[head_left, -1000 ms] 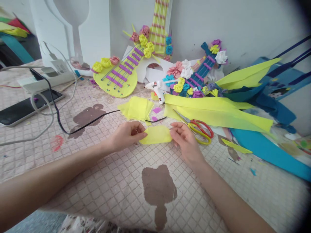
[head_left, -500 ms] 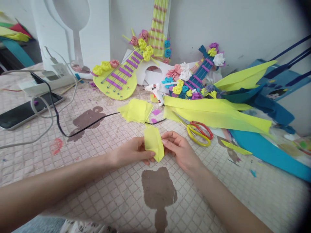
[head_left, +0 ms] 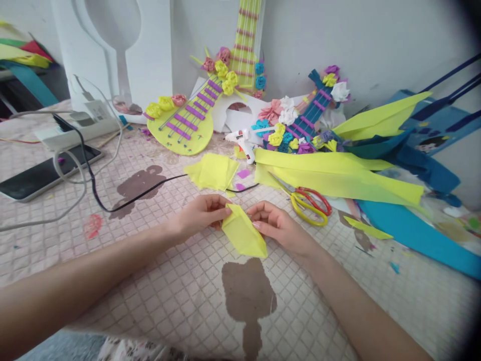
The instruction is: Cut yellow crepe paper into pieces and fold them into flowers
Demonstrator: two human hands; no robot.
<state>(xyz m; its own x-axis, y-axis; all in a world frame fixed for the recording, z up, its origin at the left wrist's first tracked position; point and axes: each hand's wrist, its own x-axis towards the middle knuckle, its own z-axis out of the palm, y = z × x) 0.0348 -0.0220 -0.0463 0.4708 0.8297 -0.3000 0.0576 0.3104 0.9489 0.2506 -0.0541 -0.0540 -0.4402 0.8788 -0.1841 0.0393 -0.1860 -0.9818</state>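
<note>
Between my hands is a small piece of yellow crepe paper (head_left: 243, 233), its corners folded in at the upper end. My left hand (head_left: 208, 214) pinches its upper left corner between thumb and fingers. On the other side, my right hand (head_left: 271, 221) has thumb and fingertips closed at the paper's right edge. Just beyond lies a stack of yellow paper squares (head_left: 212, 171). Scissors (head_left: 308, 203) with one red and one yellow handle rest to the right of my right hand, their blades partly over a long yellow paper strip (head_left: 338, 175).
A white glue gun (head_left: 242, 144) stands behind the paper stack. Flower-trimmed yellow (head_left: 184, 123) and blue (head_left: 306, 120) paper guitars lean at the back. A phone (head_left: 48, 170), a power strip (head_left: 77, 131) and cables are at left. Blue paper (head_left: 413, 233) spreads at right.
The yellow paper has turned over, its longer end now pointing toward me and to the right. My left hand has shifted from its lower edge to its upper left corner.
</note>
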